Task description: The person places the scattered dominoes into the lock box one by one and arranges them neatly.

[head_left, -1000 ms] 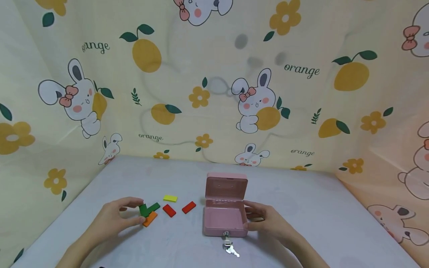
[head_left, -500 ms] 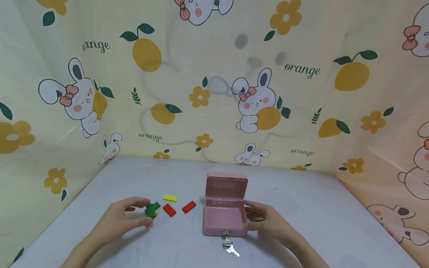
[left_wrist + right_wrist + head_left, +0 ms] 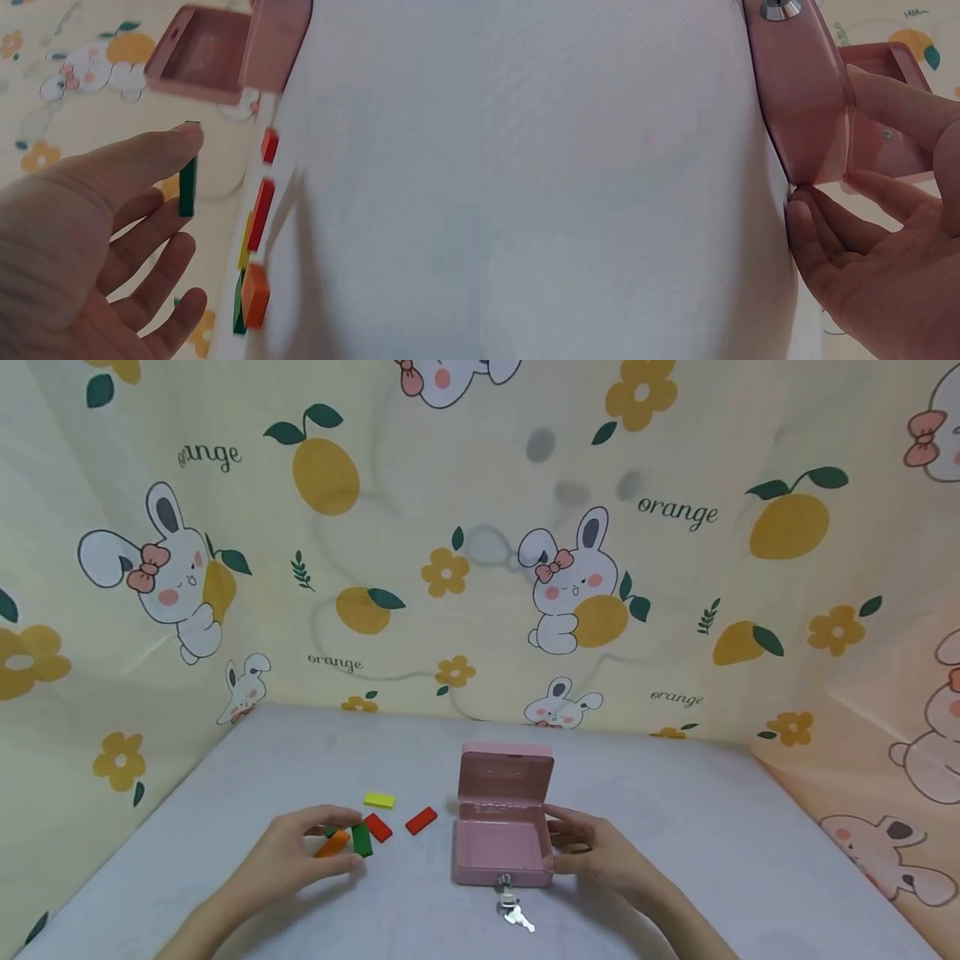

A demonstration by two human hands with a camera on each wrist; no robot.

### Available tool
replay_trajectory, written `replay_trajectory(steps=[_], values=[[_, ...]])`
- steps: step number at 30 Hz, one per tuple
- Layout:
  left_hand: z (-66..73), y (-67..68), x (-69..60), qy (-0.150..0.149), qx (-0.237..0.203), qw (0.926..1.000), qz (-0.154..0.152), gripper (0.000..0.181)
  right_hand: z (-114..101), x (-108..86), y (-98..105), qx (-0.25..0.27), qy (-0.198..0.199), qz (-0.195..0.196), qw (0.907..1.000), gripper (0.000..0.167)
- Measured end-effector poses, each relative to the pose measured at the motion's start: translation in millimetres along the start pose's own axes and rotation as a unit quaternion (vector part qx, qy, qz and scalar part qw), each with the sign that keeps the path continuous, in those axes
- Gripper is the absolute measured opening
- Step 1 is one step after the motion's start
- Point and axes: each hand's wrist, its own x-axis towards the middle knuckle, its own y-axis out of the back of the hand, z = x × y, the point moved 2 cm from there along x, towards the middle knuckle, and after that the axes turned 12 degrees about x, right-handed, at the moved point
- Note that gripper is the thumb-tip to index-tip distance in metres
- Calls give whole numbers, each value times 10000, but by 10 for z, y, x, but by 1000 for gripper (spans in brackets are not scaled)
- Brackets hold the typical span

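Fingers [image 3: 146,240] of left hand [image 3: 281,852] pinch a green rectangular block [image 3: 362,840]; right hand [image 3: 606,853] grips an open pink metal box [image 3: 480,876].

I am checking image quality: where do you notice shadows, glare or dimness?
Head: keys nearly washed-out white, soft shadow near the left hand; left wrist: rather dim, long soft shadow on the table; right wrist: also dim, broad soft shadow beside the right hand.

A cream fabric backdrop [image 3: 480,485] is rising behind a flat white tabletop [image 3: 645,802].
The backdrop is showing printed white rabbits [image 3: 557,631] with pink bows [image 3: 553,566], yellow-orange fruits [image 3: 326,478] with green leaves [image 3: 325,416], yellow flowers [image 3: 454,672] and dark "orange" lettering [image 3: 677,512]; three grey blotches [image 3: 540,445] are marking its upper middle.
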Motion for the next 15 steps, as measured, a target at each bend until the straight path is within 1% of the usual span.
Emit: replay_trajectory(steps=[3,5,6,8,11,13,15], values=[[100,-49,24,-101,-170,9998,-1,47,-7,2,-2,6,-53,11,10000,78],[185,-83,49,-232,-271,9994,29,45,-6,7,-2,0,-96,16,10000,78],[231,-102,64,-219,-309,9993,32,45,-5,9,-2,0,-121,31,9999,78],[325,-141,99,-326,-394,9987,59,44,-6,13,-2,12,-152,55,9999,78],[460,-209,162,-443,-442,9980,23,44,-6,15,-4,-8,-190,109,9998,78],[539,-257,210,-610,-483,9970,-36,43,-4,15,-4,-8,-194,120,9997,78],[610,-305,255,-760,-420,9962,-92,42,3,14,-5,-24,-203,134,9997,78]])
